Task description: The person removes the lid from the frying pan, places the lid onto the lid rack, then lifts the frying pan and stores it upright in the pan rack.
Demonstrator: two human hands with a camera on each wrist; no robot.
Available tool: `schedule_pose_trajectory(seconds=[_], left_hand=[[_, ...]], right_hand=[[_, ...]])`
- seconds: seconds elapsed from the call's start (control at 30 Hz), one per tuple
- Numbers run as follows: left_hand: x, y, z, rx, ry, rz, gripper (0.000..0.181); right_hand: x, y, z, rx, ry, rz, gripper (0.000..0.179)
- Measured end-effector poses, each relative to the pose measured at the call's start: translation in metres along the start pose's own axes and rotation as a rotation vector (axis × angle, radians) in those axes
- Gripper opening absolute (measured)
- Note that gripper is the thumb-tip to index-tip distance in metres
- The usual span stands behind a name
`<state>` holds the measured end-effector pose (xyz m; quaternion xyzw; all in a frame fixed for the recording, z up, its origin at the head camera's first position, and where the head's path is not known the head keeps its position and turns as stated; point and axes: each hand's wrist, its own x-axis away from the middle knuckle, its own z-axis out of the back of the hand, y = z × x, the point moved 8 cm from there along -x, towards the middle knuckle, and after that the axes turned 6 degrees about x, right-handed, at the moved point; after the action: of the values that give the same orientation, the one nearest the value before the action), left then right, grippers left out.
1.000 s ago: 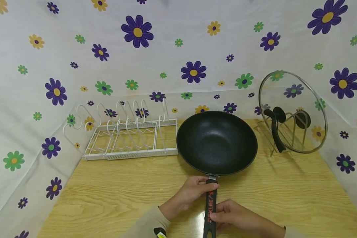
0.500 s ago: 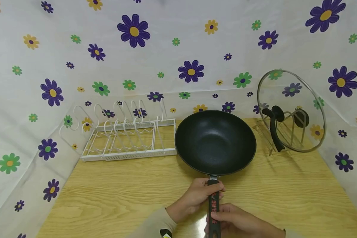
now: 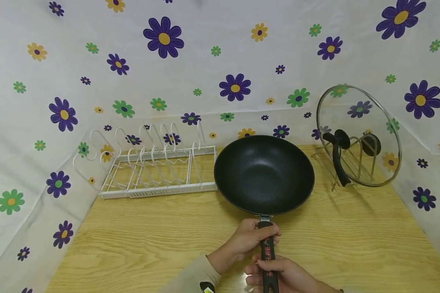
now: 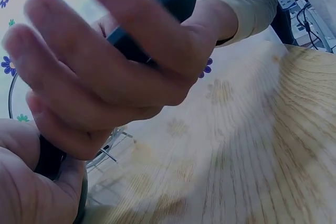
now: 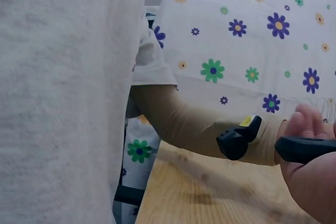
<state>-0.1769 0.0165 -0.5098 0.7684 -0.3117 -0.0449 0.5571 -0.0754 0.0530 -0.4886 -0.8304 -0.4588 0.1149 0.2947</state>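
A black wok (image 3: 264, 175) sits in the middle of the head view, its bowl facing up and its long handle (image 3: 267, 248) pointing toward me. My left hand (image 3: 247, 240) grips that handle close to the bowl, thumb on top. Farther down, my right hand (image 3: 291, 273) holds the handle's end, with the thumb over it and the fingers passing underneath. In the left wrist view, the right hand's fingers (image 4: 115, 61) look loosely bent and blurred. The right wrist view shows the handle's tip lying across the right palm.
Left of the wok, a white wire rack (image 3: 161, 191) with several upright loops stands on the wooden table (image 3: 139, 236). A glass lid (image 3: 374, 171) leans in a metal stand at the right. Behind hangs a flowered sheet (image 3: 205, 49).
The wok's handle end has swung slightly to the right, and both hands have shifted right with it. Under the handle, the right hand's fingers now reach out farther left and look looser.
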Motion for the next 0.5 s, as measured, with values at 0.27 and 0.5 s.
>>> schedule_pose_trajectory(seconds=[0.27, 0.5], left_hand=[[0.0009, -0.0001, 0.0011, -0.002, 0.042, 0.022, 0.021], [0.0003, -0.0003, -0.0013, 0.014, 0.036, 0.022, 0.021]], right_hand=[[-0.0064, 0.0063, -0.0055, -0.1, -0.005, 0.031, 0.031], [-0.0101, 0.0089, -0.001, -0.126, 0.118, 0.024, 0.04]])
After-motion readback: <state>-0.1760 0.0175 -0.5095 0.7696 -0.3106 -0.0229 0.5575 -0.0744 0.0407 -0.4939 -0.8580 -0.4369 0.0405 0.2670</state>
